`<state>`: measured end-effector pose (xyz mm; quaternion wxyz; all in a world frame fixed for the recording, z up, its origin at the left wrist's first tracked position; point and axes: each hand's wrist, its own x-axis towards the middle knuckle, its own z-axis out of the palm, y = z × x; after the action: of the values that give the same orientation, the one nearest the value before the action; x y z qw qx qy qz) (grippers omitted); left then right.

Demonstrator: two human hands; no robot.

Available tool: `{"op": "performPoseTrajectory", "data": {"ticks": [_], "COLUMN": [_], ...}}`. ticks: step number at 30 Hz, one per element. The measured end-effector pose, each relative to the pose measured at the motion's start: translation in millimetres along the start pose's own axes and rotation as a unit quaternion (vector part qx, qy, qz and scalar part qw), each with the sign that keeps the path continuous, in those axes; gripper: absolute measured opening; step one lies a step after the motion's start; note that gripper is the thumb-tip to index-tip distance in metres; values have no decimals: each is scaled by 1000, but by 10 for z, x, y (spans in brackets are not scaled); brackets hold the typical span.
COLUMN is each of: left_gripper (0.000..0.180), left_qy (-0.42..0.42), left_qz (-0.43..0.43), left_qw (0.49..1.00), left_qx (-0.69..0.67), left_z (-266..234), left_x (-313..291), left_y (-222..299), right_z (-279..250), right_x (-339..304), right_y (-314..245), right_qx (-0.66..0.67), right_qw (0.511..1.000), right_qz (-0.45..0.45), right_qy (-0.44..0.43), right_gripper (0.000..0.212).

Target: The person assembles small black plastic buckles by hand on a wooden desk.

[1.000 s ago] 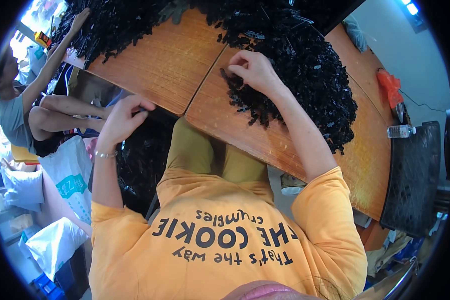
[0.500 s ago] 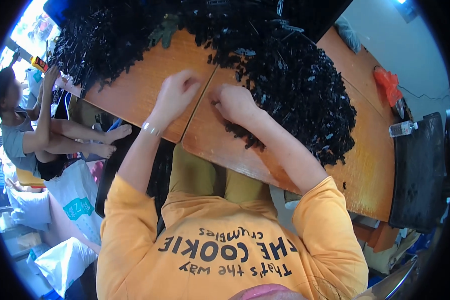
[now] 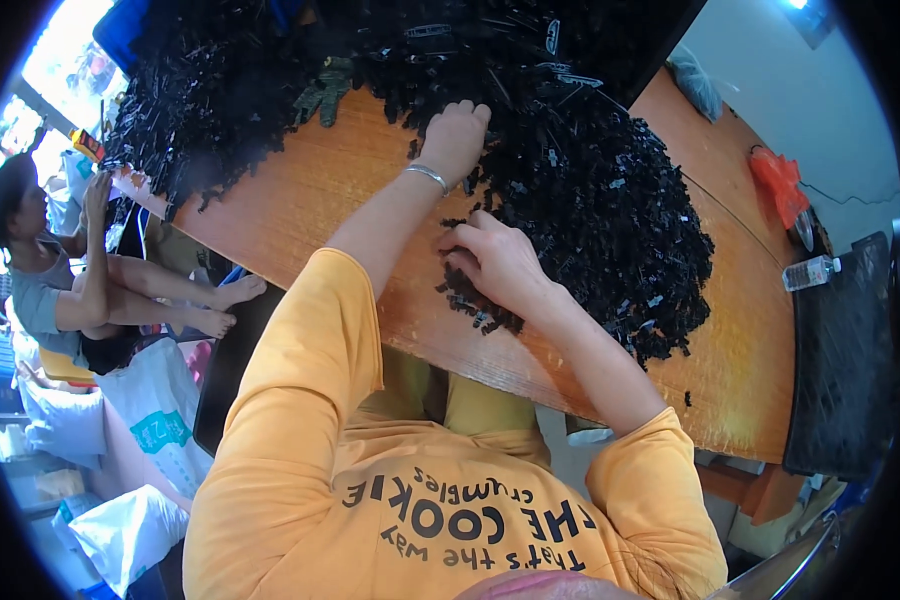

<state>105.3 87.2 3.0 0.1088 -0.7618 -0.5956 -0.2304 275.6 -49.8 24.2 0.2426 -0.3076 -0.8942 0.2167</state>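
A large heap of small black plastic-looking pieces [image 3: 610, 230] covers much of the table; their exact kind is too small to make out. My left hand [image 3: 455, 140], with a silver bangle [image 3: 427, 176] at the wrist, reaches to the heap's inner edge. Its fingers are curled down among the pieces, and what they grip is hidden. Closer to me, my right hand [image 3: 498, 262] is over the heap's near left corner. Its thumb and bent fingers are apart above loose black pieces [image 3: 467, 305], with nothing visible held between them.
A dark green glove [image 3: 324, 92] lies at the heap's far edge on the brown wooden table [image 3: 320, 185]. To the right are a red plastic bag [image 3: 778, 185], a clear bottle [image 3: 811, 273] and a black chair back [image 3: 838, 370]. Another person [image 3: 55, 270] sits at left.
My left hand has moved forward and right, from above the bare tabletop to the heap. My right hand has shifted slightly right and nearer me, its fingers loosening from a closed shape.
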Motion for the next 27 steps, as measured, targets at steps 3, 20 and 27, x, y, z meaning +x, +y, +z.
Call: {"op": "performPoseTrajectory", "data": {"ticks": [3,20,27], "left_gripper": [22,23,38], "left_qy": [12,-25,-16], "left_qz": [-19,-299,-279], "left_qw": [999,664,518], "left_qx": [-27,-685,-808], "left_z": [0,-712,-1190], "left_x": [-25,-711,-1256], "left_y": [-36,-116,18], "right_z": [-75,-290,-197], "right_x": [-24,8,295], "right_y": [5,-288,-535], "right_qx": [18,206,236], "right_qw": [1000,956,928], "right_qz": [-3,110,54], "right_qy": [26,177,285], "right_gripper": [13,7,7]}}
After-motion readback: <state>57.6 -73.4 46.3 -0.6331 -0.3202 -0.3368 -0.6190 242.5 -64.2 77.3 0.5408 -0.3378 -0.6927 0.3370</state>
